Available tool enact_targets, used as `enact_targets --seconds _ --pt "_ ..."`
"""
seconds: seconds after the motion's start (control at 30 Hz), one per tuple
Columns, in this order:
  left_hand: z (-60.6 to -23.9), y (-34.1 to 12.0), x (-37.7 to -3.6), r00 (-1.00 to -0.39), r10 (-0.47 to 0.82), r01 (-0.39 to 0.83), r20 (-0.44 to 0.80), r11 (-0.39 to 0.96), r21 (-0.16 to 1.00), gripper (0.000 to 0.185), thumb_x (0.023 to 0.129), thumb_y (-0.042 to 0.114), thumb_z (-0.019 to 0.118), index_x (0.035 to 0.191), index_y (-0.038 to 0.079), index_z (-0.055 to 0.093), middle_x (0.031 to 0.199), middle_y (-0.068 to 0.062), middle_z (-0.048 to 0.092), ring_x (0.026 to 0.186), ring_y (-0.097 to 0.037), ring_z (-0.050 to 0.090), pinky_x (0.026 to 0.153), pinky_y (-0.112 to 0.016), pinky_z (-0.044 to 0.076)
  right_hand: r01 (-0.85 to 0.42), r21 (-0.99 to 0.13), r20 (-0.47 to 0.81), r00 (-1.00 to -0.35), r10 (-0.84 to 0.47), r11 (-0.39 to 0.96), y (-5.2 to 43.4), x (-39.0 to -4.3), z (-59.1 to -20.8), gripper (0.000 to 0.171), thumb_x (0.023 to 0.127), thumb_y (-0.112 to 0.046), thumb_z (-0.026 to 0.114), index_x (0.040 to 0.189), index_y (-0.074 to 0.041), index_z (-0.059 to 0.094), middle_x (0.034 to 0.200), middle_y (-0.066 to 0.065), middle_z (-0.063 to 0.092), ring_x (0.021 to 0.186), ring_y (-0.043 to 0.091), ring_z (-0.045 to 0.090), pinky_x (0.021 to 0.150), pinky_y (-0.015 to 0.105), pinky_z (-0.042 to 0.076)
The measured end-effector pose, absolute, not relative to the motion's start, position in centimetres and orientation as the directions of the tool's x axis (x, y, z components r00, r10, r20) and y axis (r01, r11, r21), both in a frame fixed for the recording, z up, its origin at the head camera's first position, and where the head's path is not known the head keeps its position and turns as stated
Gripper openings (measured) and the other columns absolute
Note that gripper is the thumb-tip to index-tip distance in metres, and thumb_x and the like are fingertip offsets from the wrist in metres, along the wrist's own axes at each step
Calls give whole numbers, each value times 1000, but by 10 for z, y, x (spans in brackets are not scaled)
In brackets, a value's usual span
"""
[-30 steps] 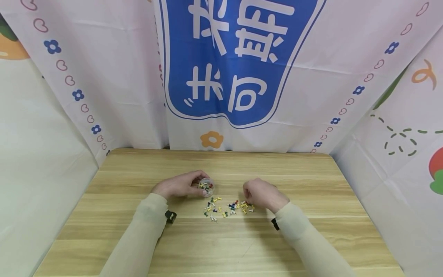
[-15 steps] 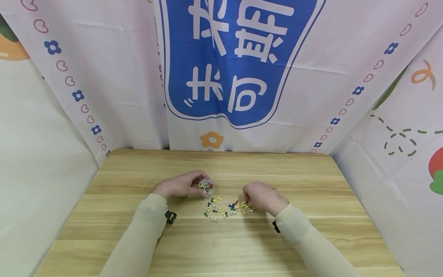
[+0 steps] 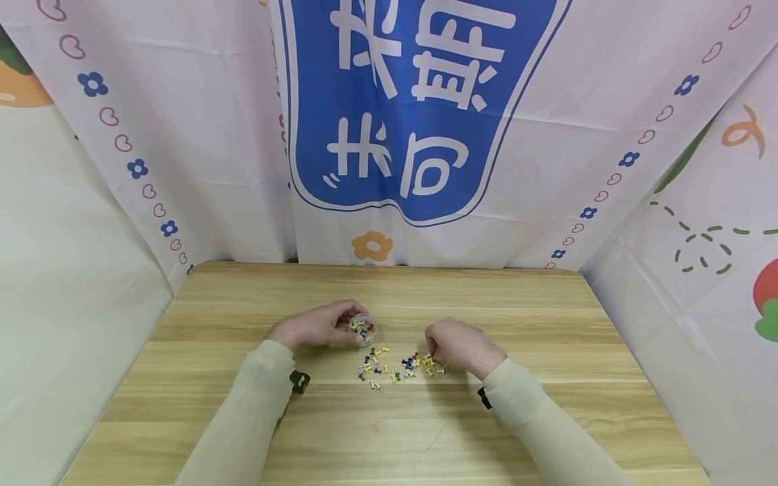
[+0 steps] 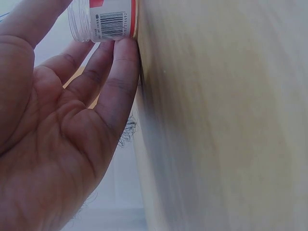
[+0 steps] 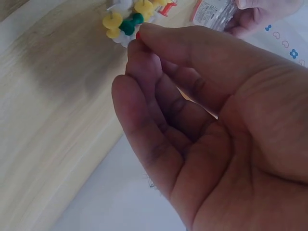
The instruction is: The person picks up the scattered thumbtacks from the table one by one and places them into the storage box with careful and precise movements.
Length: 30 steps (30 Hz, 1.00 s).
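A small clear plastic jar with several coloured pushpins inside stands on the wooden table. My left hand grips it from the left; in the left wrist view the fingers curl against the jar, which bears a barcode label. Loose pushpins in yellow, blue, red, green and white lie scattered just in front of the jar. My right hand is at the right end of this scatter. In the right wrist view its thumb and forefinger pinch a small red pushpin beside yellow and green ones.
A printed cloth backdrop hangs behind the table and down both sides. The table's far edge meets it. Bare wood stretches to the left, right and front of the hands. Both forearms wear pale sleeves.
My right hand has shifted slightly left and down onto the right end of the pushpins. The left hand and the jar have stayed put.
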<state>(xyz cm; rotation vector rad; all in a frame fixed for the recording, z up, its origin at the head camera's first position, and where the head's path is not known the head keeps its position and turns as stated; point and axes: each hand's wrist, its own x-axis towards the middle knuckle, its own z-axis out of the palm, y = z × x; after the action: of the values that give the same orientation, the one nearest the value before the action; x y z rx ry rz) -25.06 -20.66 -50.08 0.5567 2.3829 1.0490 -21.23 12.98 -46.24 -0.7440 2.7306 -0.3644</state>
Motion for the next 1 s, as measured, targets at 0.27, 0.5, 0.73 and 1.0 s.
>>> enact_targets --seconds 0.27,0.5,0.73,1.0 --pt "-499 -207 -249 -804 535 177 -257 630 756 52 109 34 88 153 19 66 150 -9 71 142 -30 66 131 -63 51 -440 -338 -190 -834 -518 832 128 -212 -458 23 97 13 76 91 -10 79 91 2 78 81 16 66 75 38 63" --pt "-501 -208 -250 -799 545 180 -252 618 765 53 109 35 87 154 17 65 150 -9 71 143 -30 65 132 -62 50 -462 -371 -129 -833 -538 805 121 -215 -457 29 93 17 68 100 -7 83 97 4 83 84 14 70 81 39 68" --pt "-501 -208 -249 -800 546 186 -249 620 763 54 108 35 88 154 17 65 150 -10 71 143 -31 66 132 -63 50 -477 -386 -59 -842 -537 790 109 -219 -458 21 99 10 75 108 -6 85 104 5 86 92 15 79 88 38 71" --pt "-501 -208 -250 -797 549 180 -250 611 771 53 108 33 88 153 17 65 150 -9 72 144 -30 66 132 -63 50 -512 -410 58 -841 -538 755 93 -219 -460 16 103 6 76 110 -4 87 105 9 88 94 21 82 87 39 72"
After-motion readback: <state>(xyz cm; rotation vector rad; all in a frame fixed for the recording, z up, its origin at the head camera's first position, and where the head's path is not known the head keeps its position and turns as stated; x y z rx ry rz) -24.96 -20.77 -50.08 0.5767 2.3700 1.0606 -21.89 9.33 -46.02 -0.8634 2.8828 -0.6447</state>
